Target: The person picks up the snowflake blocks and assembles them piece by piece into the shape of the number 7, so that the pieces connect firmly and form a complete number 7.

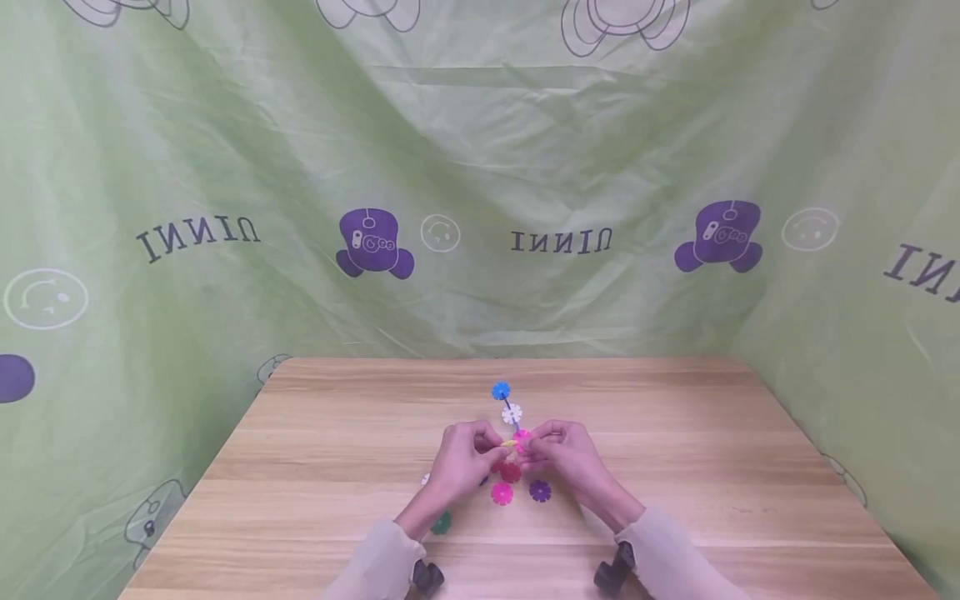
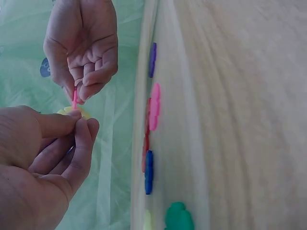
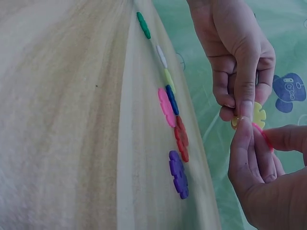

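Observation:
Both hands meet over the middle of the wooden table. The left hand [image 1: 463, 461] pinches a yellow notched flower disc [image 3: 259, 115] between thumb and fingertips. Opposite it, the right hand [image 1: 564, 457] pinches a pink notched disc [image 2: 75, 97], seen edge-on in the left wrist view. Where the fingertips come together, the two discs meet at an angle; the joint itself is partly hidden by fingers. Beyond the pink disc in the head view, a white disc [image 1: 512, 414] and a light blue disc [image 1: 501, 391] line up with it, with darker blue pieces edge-on between.
Loose discs lie on the table below the hands: red [image 1: 510, 472], pink [image 1: 502, 493], purple [image 1: 540, 491], green [image 1: 441, 523], dark blue [image 3: 171, 99], white [image 3: 161, 56] and pale yellow [image 3: 169, 80]. A green printed cloth [image 1: 465, 300] hangs behind the table and along its sides.

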The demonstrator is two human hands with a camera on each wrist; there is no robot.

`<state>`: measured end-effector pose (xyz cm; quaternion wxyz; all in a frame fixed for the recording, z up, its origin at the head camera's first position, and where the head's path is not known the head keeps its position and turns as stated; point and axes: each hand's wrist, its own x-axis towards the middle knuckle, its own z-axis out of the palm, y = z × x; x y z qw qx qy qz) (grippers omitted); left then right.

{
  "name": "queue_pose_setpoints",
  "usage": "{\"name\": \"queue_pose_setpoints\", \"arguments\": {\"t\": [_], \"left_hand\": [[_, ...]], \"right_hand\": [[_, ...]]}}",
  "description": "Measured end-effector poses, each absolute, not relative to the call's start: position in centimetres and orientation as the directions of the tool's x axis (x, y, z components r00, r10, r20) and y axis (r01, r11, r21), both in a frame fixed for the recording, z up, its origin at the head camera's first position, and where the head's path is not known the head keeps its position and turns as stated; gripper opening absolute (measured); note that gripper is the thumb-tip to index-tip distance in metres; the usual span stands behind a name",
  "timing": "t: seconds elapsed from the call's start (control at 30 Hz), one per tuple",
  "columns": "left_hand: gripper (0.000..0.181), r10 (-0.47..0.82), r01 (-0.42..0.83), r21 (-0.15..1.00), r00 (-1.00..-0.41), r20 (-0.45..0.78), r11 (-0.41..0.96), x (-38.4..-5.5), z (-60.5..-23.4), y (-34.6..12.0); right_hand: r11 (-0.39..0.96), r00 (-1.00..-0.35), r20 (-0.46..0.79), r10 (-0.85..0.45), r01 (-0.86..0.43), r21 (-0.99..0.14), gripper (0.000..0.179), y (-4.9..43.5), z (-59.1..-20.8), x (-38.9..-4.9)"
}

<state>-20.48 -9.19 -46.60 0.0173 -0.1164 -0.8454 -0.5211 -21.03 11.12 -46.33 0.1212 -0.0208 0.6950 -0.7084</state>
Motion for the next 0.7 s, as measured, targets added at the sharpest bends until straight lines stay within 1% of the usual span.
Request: {"name": "queue_pose_setpoints", "arguments": {"t": [0.13,0.37,0.6,0.7], "left_hand": [[0.008,0.167,0.198,0.893,-0.976,0.141,0.405,-20.5,-47.0,-9.4],[0.009,0.181,0.219,0.895,-0.971,0.159,0.390,-20.7,-47.1,-9.8],[0.014,0.222,0.276,0.860,-0.955,0.196,0.429,-21.0,-46.8,-10.8],[0.020,0.231,0.260,0.850,-0.958,0.169,0.457,-21.2,-46.6,-11.4]], "right_hand": [[-0.012,-0.969,-0.148,-0.199,0.153,-0.988,0.017,10.9,-46.6,-20.8],[-0.021,-0.971,-0.145,-0.189,0.151,-0.988,0.018,10.8,-46.6,-21.0],[-0.014,-0.978,-0.116,-0.175,0.120,-0.993,0.020,11.0,-46.3,-21.2],[-0.013,-0.981,-0.108,-0.162,0.112,-0.994,0.020,11.2,-46.1,-21.3]]}}
